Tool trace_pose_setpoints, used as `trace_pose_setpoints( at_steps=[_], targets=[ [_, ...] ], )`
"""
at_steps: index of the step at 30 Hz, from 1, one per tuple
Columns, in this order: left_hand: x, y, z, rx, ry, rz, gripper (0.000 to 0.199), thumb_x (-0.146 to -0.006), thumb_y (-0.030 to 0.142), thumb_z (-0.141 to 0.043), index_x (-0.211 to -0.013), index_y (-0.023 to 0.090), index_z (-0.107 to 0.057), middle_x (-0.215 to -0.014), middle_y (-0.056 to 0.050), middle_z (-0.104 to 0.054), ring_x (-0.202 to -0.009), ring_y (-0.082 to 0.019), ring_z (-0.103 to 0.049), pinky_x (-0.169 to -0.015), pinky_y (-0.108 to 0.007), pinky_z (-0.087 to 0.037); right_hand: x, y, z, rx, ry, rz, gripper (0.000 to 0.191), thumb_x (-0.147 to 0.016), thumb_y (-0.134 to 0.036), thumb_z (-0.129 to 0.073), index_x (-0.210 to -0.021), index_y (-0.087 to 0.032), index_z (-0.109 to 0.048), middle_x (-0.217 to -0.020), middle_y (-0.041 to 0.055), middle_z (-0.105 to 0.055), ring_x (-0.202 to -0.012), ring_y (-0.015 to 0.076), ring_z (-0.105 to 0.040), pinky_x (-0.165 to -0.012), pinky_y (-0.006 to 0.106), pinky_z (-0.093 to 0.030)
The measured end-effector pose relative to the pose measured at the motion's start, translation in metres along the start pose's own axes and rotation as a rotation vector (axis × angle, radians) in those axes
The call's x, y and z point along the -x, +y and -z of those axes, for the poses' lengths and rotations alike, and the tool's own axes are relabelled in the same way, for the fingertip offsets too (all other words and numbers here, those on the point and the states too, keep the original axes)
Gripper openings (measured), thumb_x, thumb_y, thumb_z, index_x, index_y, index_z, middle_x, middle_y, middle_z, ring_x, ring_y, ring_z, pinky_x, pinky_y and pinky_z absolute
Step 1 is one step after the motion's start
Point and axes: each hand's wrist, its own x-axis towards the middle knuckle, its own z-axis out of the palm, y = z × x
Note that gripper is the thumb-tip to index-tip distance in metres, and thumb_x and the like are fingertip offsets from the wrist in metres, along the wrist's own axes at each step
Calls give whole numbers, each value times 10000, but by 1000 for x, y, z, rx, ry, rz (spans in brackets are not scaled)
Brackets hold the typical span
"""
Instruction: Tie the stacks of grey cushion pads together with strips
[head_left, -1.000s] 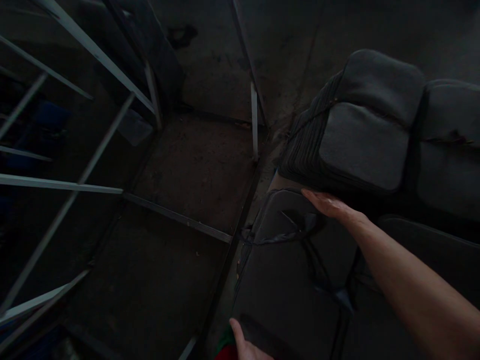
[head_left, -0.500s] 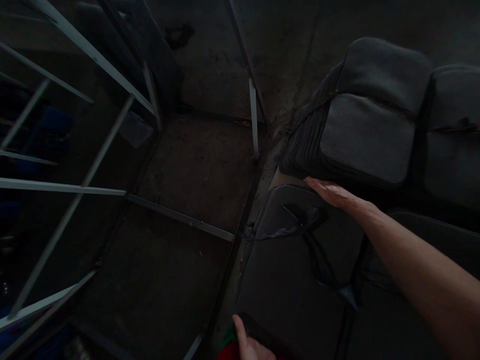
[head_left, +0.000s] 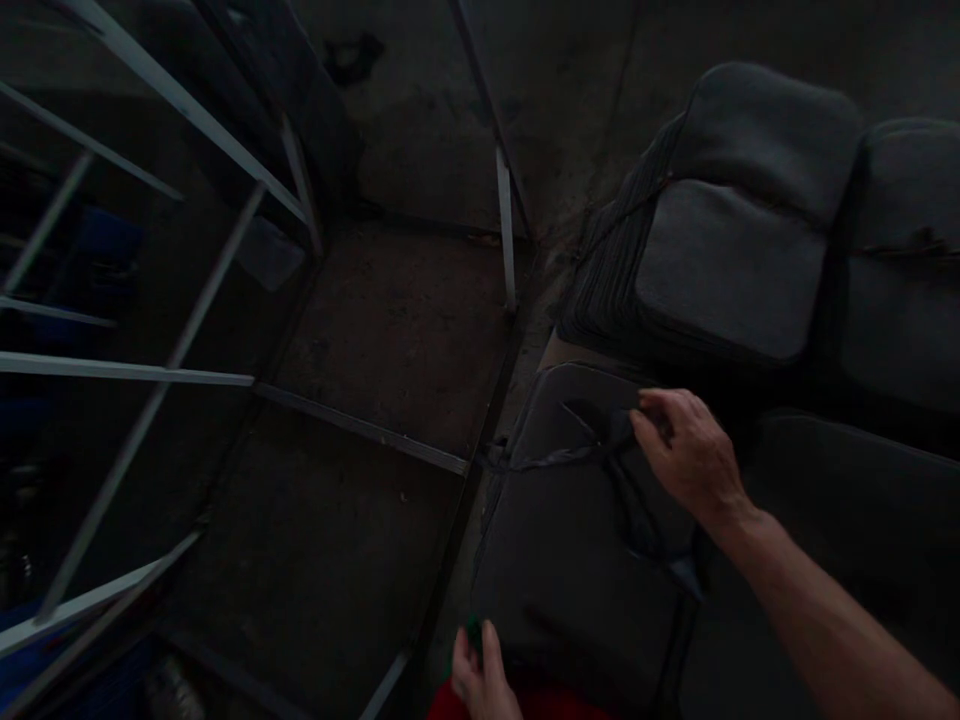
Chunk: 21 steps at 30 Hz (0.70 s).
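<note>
My right hand [head_left: 690,450] is over the upper end of a dark flat stack [head_left: 570,560] with rounded corners. Its fingers curl with a dark gap between thumb and forefinger, and the thumb tip is beside the loose end of a dark cloth strap [head_left: 555,458]. The strap is tied across the stack and still lies on it. At the bottom edge, my left hand [head_left: 484,680] is near the stack's lower left corner, thumb and fingers apart. A small green patch [head_left: 474,628] shows between them; what it belongs to is unclear.
More tied stacks of grey pads [head_left: 735,270] stand beyond and at the right. To the left is a low metal frame with pale bars [head_left: 210,280] and a brown base panel [head_left: 397,330]. Blue items [head_left: 109,240] lie in the dark at far left.
My right hand has drawn back from the far edge of the stack to the strap, its fingers curling. My left hand has risen slightly, with more fingers showing.
</note>
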Motion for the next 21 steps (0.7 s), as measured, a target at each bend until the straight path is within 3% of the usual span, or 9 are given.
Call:
trace_pose_setpoints(
  at_steps=[2,4,6,8,11,13,16,19,21],
  targets=[
    [1,28,-16,-189,-15,-352,631,-841,450,-651,-1379,195,-442,-1541,-169,-311,-1451,-322,-310,-1208,-496,-277,39,-11,1,-40,-41,-102,258,-971,-433,-487,-1006,-194,-577,-916,62,-614,-800,207,-606,-723,334,-499],
    [-2,64,-47,-311,-138,-718,484,-891,385,-607,-1323,200,-488,-1460,-159,-391,-1384,-290,-395,-1174,-482,-332,70,-16,-8,-19,-142,-199,317,-942,-515,-526,-993,-203,-547,-919,52,-597,-753,204,-598,-650,333,-489],
    [-7,99,-86,-418,-257,-1004,434,-903,315,-606,-1313,207,-515,-1401,-140,-451,-1353,-273,-416,-1171,-492,-324,87,-17,-22,54,-227,-255,347,-905,-535,-568,-1004,-204,-530,-957,56,-589,-781,225,-610,-633,349,-490],
    [-15,125,-122,-524,-354,-1165,515,-833,252,-689,-1324,214,-537,-1386,-131,-485,-1352,-296,-404,-1161,-529,-308,91,-15,-34,129,-297,-283,280,-901,-467,-574,-1000,-208,-534,-981,56,-583,-806,242,-620,-625,361,-487],
    [-29,139,-152,-473,-438,-1153,349,-761,106,-663,-1091,217,-682,-1251,-108,-605,-1250,-303,-491,-1096,-528,-354,86,-11,-38,130,-352,-283,175,-940,-380,-493,-922,-221,-564,-954,52,-580,-765,241,-619,-600,365,-472],
    [-38,140,-153,-333,-446,-1085,157,-791,113,-615,-898,199,-692,-1115,-97,-668,-1130,-269,-568,-1035,-473,-414,84,-11,-30,-5,-290,-231,211,-955,-385,-472,-861,-222,-565,-950,56,-599,-805,245,-631,-666,377,-498],
    [-50,145,-132,-177,-356,-987,148,-943,293,-525,-978,181,-615,-917,-70,-694,-892,-199,-646,-871,-365,-504,88,-19,-10,-317,-174,-234,189,-963,-402,-523,-929,-226,-581,-942,40,-660,-856,212,-663,-749,330,-531],
    [-54,158,-102,55,-183,-793,272,-991,443,-469,-996,185,-553,-644,39,-578,-643,-138,-581,-793,-311,-515,95,-36,4,-549,-246,-284,170,-1003,-384,-507,-1043,-238,-583,-869,5,-690,-783,155,-681,-702,248,-538],
    [-51,165,-87,192,-154,-655,312,-973,494,-499,-939,191,-563,-580,75,-481,-578,-110,-503,-819,-298,-511,94,-48,1,-620,-316,-208,177,-1022,-357,-478,-1108,-239,-577,-838,-7,-685,-727,132,-669,-680,227,-533]
  ],
)
